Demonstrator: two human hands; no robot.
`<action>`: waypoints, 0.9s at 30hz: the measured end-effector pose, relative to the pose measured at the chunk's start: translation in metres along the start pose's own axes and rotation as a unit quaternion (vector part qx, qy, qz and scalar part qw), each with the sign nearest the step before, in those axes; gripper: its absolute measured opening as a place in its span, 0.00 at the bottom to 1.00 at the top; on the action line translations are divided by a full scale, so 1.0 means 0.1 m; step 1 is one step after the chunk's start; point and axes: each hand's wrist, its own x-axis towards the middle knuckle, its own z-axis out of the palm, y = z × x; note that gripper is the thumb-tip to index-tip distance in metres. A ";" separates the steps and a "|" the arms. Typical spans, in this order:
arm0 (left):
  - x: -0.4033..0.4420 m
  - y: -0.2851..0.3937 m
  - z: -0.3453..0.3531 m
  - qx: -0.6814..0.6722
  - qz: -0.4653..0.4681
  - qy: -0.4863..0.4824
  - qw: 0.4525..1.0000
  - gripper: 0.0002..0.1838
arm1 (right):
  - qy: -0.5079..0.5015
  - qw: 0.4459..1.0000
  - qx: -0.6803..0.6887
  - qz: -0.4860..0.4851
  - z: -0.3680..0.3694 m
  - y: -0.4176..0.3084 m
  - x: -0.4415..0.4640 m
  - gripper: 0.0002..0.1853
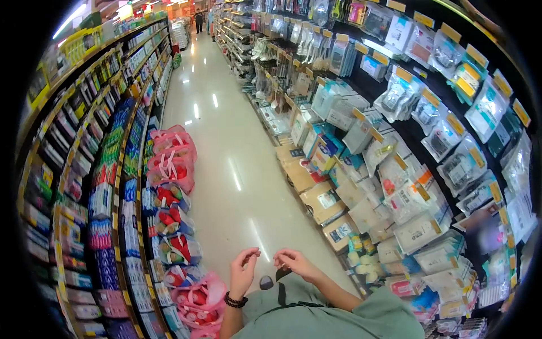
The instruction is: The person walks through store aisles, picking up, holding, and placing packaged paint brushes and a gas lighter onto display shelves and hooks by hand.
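My left hand (244,271) is raised in front of my body, its fingers loosely curved and nothing visible in it. A dark beaded bracelet (235,301) circles that wrist. Across a small gap, my right hand (293,263) faces it with bent fingers, also with nothing visible in its grasp. Both hands hover over the aisle floor, touching no goods. Below them are my green shirt (333,319) and the dark tip of a shoe (266,282).
Packaged goods hang on the right-hand rack (395,96), above brown packs (324,201). Shelves of boxed items (104,198) line the left. Pink mesh bags (172,161) and red-filled packs (178,248) protrude into the aisle (226,164). A person (199,21) stands far off.
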 end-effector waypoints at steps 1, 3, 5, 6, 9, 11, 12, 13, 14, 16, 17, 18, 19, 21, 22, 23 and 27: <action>0.23 -0.05 -0.04 -0.014 -0.007 -0.005 1.000 0.11 | 0.008 1.000 0.014 0.002 -0.05 -0.05 0.19 0.11; 0.65 -0.09 -0.10 0.004 -0.012 -0.015 1.000 0.11 | 0.026 0.999 0.045 0.007 -0.15 -0.15 0.60 0.11; 1.08 -0.15 -0.15 0.030 -0.015 -0.024 0.999 0.11 | 0.041 0.998 0.047 0.017 -0.26 -0.22 1.06 0.11; 1.30 -0.18 -0.18 0.051 -0.019 -0.028 0.998 0.11 | 0.048 0.997 0.049 0.021 -0.32 -0.25 1.30 0.11; 2.05 -0.26 -0.27 0.099 -0.025 -0.043 0.994 0.11 | 0.048 0.997 0.058 0.024 -0.51 -0.43 2.11 0.11; 2.64 -0.29 -0.34 0.103 -0.034 -0.051 0.993 0.11 | 0.039 0.996 0.076 0.023 -0.67 -0.57 2.71 0.12; 2.95 -0.29 -0.37 0.104 -0.040 -0.054 0.992 0.11 | 0.041 0.996 0.074 0.018 -0.76 -0.67 3.04 0.11; 3.27 -0.28 -0.40 0.107 -0.050 -0.055 0.991 0.11 | 0.042 0.996 0.073 0.018 -0.83 -0.76 3.34 0.11; 3.57 -0.23 -0.43 0.106 -0.044 -0.053 0.992 0.11 | 0.043 0.996 0.070 0.017 -0.88 -0.87 3.61 0.11; 4.16 -0.16 -0.46 0.103 -0.035 -0.048 0.993 0.11 | 0.041 0.996 0.081 0.022 -0.98 -1.19 4.14 0.11; 4.45 -0.10 -0.48 0.104 -0.029 -0.047 0.993 0.11 | 0.040 0.995 0.082 0.025 -1.02 -1.38 4.41 0.11; 4.71 -0.05 -0.50 0.103 -0.023 -0.044 0.993 0.11 | 0.034 0.996 0.084 0.024 -1.07 -1.50 4.65 0.11; 4.96 -0.02 -0.53 0.100 -0.018 -0.042 0.994 0.11 | 0.029 0.996 0.085 0.023 -1.12 -1.62 4.93 0.11; 5.40 0.00 -0.62 0.097 -0.025 -0.041 0.994 0.12 | 0.017 0.997 0.073 0.000 -1.20 -1.83 5.39 0.12; 5.63 -0.02 -0.66 0.094 -0.027 -0.041 0.994 0.12 | 0.017 0.997 0.077 0.004 -1.24 -1.93 5.60 0.12; 5.84 -0.04 -0.70 0.087 -0.031 -0.037 0.995 0.12 | 0.018 0.996 0.082 0.008 -1.28 -2.01 5.80 0.11; 6.79 -0.19 -0.90 0.063 -0.051 -0.009 0.997 0.11 | 0.018 0.997 0.075 0.022 -1.45 -2.21 6.67 0.11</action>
